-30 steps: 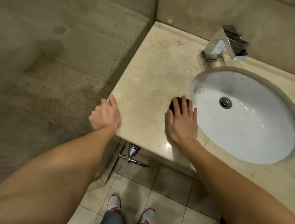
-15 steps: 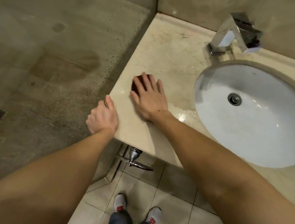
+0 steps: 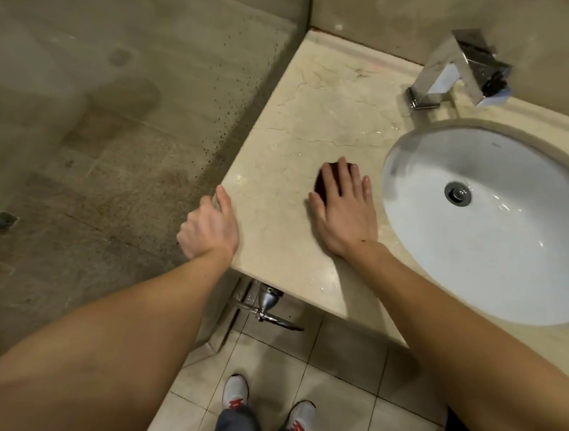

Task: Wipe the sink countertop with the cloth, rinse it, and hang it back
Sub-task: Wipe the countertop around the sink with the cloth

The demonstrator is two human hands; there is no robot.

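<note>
The right hand (image 3: 343, 213) lay flat, fingers spread, pressing the dark red cloth (image 3: 324, 181) onto the worktop (image 3: 295, 120), palm down, not closed around it. Only a bit of the cloth showed past the fingertips; the rest sat hidden under the palm. Half a second before, that hand and cloth were out near the worktop's left edge; now they had swept back across to sit just beside the left rim of the sink (image 3: 399, 149). A second ago they were near that rim too, so this was one full back-and-forth stroke over the left part of the worktop.

The left hand (image 3: 209, 229) had stayed where it was throughout, curled over the front left corner of the worktop, thumb on top, gripping the edge as a brace and holding nothing else.

Wet streaks glinted on the stone between the cloth and the tap (image 3: 461, 69) at the back edge, and more shine sat near the front edge. By my reading the wiping was well under way on the left side, but the back strip by the tap and whatever lay right of the sink likely still needed passes. No water was running from the tap, so rinsing looked not yet begun, and hanging the cloth back remained.
</note>
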